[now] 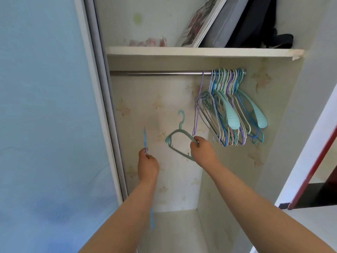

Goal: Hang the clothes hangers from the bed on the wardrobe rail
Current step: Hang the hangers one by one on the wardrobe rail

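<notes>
Slim teal plastic hanger (177, 136), hook upright

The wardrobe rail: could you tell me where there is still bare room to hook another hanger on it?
The rail is bare from the sliding door frame on its left to the lone purple hanger. Right of that, the bunched hangers fill it to the side wall.

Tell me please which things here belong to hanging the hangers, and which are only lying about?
Belong to the job:
green hanger in right hand
blue hanger in left hand
wardrobe rail
hung hangers

Only lying about:
framed picture on shelf
grey cushion
black bag
</notes>
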